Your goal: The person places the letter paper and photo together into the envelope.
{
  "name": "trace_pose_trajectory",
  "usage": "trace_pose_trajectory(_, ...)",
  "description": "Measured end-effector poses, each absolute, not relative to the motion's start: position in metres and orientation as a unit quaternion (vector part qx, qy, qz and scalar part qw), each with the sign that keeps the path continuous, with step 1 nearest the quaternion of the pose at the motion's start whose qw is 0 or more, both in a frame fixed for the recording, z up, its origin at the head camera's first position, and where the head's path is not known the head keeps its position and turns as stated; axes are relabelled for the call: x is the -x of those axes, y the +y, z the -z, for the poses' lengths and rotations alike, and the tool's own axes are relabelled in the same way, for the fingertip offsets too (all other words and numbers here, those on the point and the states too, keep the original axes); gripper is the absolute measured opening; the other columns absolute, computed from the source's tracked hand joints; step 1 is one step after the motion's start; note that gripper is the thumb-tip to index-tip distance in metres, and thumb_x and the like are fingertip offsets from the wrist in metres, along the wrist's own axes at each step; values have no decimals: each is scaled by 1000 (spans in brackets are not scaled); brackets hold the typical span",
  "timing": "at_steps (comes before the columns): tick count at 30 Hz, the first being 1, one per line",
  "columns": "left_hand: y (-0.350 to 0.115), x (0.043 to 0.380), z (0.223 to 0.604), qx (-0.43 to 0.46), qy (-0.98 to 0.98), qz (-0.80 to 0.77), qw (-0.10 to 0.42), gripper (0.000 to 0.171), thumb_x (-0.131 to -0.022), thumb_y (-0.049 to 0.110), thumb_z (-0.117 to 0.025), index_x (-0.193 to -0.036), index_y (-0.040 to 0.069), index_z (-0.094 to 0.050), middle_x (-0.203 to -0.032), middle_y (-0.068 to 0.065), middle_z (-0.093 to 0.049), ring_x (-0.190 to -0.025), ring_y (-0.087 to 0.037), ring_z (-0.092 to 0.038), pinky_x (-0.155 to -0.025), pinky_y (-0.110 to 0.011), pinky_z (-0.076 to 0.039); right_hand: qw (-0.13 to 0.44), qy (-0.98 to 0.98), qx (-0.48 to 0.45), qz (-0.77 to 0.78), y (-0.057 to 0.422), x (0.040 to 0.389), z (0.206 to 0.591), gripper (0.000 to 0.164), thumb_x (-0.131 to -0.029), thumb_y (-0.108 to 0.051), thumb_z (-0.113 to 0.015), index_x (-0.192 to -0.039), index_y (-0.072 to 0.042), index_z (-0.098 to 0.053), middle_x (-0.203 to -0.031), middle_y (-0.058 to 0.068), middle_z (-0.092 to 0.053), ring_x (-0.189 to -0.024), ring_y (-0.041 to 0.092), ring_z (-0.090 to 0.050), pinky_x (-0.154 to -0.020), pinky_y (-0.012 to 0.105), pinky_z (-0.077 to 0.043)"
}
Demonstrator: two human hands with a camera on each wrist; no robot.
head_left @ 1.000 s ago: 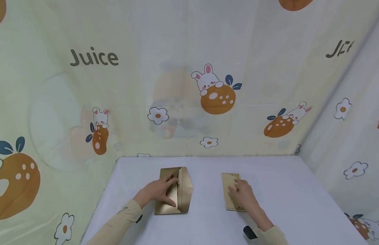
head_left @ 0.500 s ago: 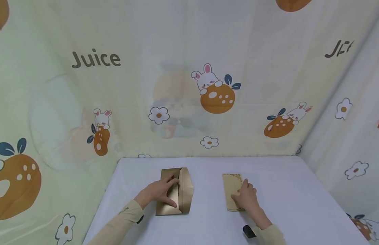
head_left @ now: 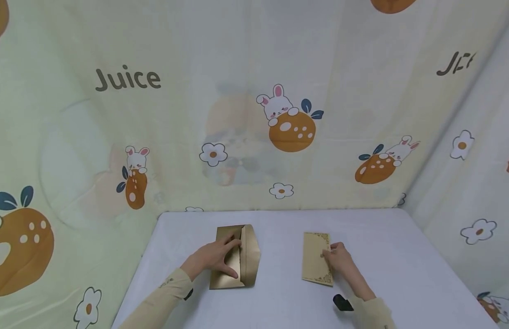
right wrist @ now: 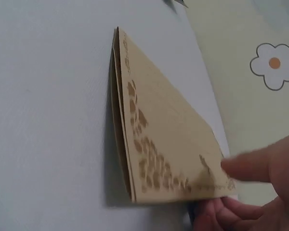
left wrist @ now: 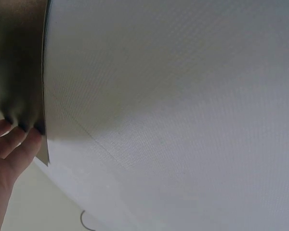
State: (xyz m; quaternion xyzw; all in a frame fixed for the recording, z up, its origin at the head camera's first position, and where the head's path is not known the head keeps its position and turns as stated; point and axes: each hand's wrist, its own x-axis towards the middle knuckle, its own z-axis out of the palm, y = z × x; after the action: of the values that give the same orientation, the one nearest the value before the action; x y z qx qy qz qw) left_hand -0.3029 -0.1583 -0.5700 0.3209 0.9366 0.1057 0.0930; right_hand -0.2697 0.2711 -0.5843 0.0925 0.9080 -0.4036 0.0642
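Note:
A gold paper envelope (head_left: 250, 258) lies on the table with its pointed flap unfolded to the right. My left hand (head_left: 211, 257) rests on its body, fingers and thumb spread apart. In the left wrist view, fingertips of that left hand (left wrist: 12, 151) press on the shiny envelope (left wrist: 17, 57). Farther right, my right hand (head_left: 344, 262) pinches the right edge of a folded beige card (head_left: 314, 256) with brown ornamental corners. The right wrist view has this card (right wrist: 168, 130) tilted up off the cloth, its layers slightly parted, thumb above and fingers beneath.
A white cloth covers the table (head_left: 275, 301). Behind it hangs a pale curtain (head_left: 341, 68) printed with rabbits, oranges and flowers. White tabletop separates the envelope and the card.
My right hand has shifted from over the card to its right edge and now pinches it; the card has turned and moved slightly right. My left hand stays on the envelope.

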Motion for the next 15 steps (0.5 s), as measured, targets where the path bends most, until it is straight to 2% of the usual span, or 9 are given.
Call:
trace_pose_trajectory(2,-158,303,570,-320,937,-106,94,105,-67,76,-76,-151,24,-37,-161,-24,-30,-131,-41,-54,-92,-53,-54,54,905,-95,411,274,271,585,42,-98,-14,-49,-125,19,-44,-117,38,-60,-102,40,-63,-80,41,-53)
trace_pose_trajectory(6,-159,303,570,-318,937,-104,96,106,-67,76,-76,-151,24,-37,-161,-24,-30,-131,-41,-54,-92,-53,-54,41,886,-102,450,275,270,587,36,-96,-4,-48,-123,19,-52,-107,32,-66,-84,25,-65,-67,28,-50)
trace_pose_trajectory(10,-159,303,571,-318,937,-106,96,106,-67,76,-76,-151,24,-38,-161,-23,-30,-130,-42,-55,-91,-53,-54,43,855,-96,507,270,269,586,35,-97,-2,-51,-124,20,-51,-105,33,-68,-77,16,-65,-64,27,-52)
trace_pose_trajectory(15,-159,304,572,-317,938,-106,94,107,-67,76,-75,-152,24,-37,-161,-23,-29,-130,-42,-54,-92,-53,-54,42,841,-79,533,259,271,585,33,-98,-1,-53,-123,21,-51,-104,32,-69,-79,14,-65,-67,26,-53)
